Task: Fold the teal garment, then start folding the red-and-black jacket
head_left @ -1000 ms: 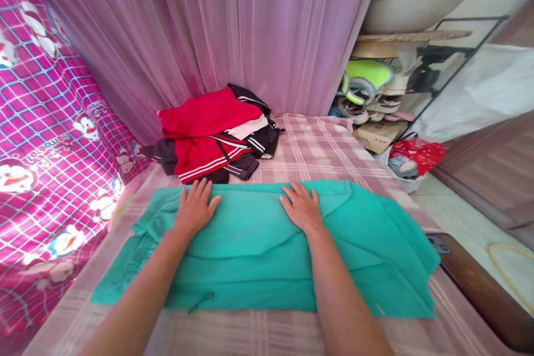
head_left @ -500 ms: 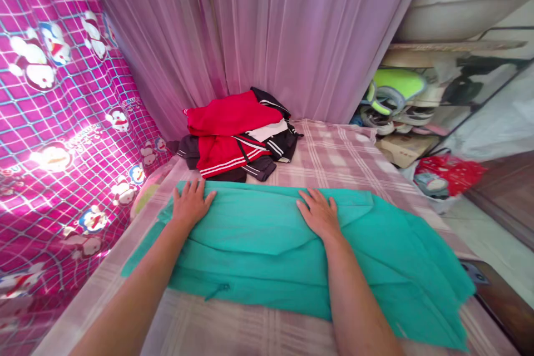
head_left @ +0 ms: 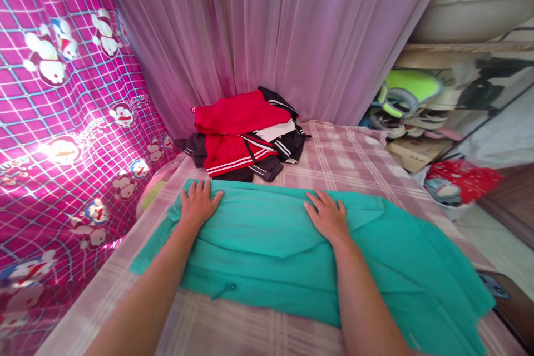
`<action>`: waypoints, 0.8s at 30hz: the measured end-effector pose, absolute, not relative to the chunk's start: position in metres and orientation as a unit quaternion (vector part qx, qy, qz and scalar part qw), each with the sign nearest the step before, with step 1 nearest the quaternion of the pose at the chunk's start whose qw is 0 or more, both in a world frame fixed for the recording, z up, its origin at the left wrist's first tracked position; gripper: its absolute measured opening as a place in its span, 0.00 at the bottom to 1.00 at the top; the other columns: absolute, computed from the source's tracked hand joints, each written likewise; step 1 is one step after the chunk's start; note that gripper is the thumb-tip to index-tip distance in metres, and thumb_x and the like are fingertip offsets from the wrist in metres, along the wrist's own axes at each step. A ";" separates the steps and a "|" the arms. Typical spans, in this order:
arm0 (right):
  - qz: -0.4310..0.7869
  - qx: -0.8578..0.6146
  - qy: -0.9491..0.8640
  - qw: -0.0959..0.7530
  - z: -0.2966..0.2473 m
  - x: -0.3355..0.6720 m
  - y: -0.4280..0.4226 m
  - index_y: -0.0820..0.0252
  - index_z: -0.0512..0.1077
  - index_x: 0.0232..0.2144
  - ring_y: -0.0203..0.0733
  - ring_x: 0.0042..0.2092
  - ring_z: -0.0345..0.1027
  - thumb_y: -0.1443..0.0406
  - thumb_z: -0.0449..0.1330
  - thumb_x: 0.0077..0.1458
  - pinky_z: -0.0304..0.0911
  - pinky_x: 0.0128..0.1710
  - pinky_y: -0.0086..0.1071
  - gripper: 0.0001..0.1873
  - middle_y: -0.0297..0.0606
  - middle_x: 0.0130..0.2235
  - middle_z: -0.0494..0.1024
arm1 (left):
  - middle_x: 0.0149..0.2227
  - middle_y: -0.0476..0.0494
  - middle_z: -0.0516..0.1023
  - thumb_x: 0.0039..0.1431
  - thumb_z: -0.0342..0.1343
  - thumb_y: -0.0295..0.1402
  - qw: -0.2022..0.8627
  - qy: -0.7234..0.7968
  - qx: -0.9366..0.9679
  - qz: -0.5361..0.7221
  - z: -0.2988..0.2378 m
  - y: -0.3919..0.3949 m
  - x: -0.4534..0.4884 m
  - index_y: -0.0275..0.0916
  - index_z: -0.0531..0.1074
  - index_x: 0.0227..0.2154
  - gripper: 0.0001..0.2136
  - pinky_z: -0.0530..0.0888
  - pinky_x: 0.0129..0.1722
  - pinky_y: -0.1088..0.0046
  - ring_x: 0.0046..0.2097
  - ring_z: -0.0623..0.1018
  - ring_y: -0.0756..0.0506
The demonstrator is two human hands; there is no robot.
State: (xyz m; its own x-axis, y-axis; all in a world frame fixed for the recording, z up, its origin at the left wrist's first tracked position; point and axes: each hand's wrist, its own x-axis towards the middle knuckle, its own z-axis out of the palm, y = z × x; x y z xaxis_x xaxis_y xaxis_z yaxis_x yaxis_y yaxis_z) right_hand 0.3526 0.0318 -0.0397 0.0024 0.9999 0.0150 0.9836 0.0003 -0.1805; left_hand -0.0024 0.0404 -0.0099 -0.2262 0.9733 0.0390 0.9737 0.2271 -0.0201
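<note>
Both L hand (head_left: 198, 204) & R hand (head_left: 329, 218) rest flat, palms down, fingers a bit apart, on the teal garment (head_left: 258, 228), which lies under them, btwn them & well out past R hand's right side. Beneath it is a plaid cloth (head_left: 337, 158), w/ a red/black clothes pile (head_left: 240, 125) just beyond L hand & a purple curtain (head_left: 287, 28) behind that pile. Pink printed fabric (head_left: 79, 105) hangs to L hand's left; well to R hand's right, a dark phone (head_left: 511, 307), partly out of view, sits just beside the garment's end, w/ loaded shelves (head_left: 471, 48) farther beyond.
</note>
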 end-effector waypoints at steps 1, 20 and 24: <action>0.057 -0.704 -0.704 0.070 -0.040 0.353 0.032 0.49 0.65 0.63 0.48 0.69 0.49 0.55 0.42 0.69 0.42 0.66 0.56 0.26 0.39 0.69 0.59 | 0.69 0.33 0.57 0.66 0.37 0.52 0.022 -0.783 -0.622 -0.007 -0.010 0.040 -0.002 0.33 0.55 0.68 0.35 0.53 0.65 0.42 0.69 0.56 0.31; 0.053 -0.706 -0.702 0.079 -0.043 0.354 0.033 0.49 0.66 0.63 0.49 0.68 0.51 0.54 0.41 0.68 0.43 0.66 0.57 0.27 0.40 0.68 0.61 | 0.69 0.33 0.57 0.66 0.36 0.53 0.018 -0.783 -0.622 -0.012 -0.013 0.040 -0.004 0.33 0.54 0.68 0.36 0.52 0.66 0.42 0.70 0.55 0.31; 0.052 -0.706 -0.702 0.078 -0.044 0.354 0.033 0.49 0.65 0.63 0.49 0.68 0.51 0.54 0.42 0.68 0.44 0.66 0.56 0.27 0.40 0.68 0.61 | 0.69 0.34 0.58 0.66 0.36 0.54 0.019 -0.783 -0.622 -0.015 -0.014 0.041 -0.004 0.34 0.55 0.68 0.36 0.52 0.66 0.42 0.69 0.55 0.31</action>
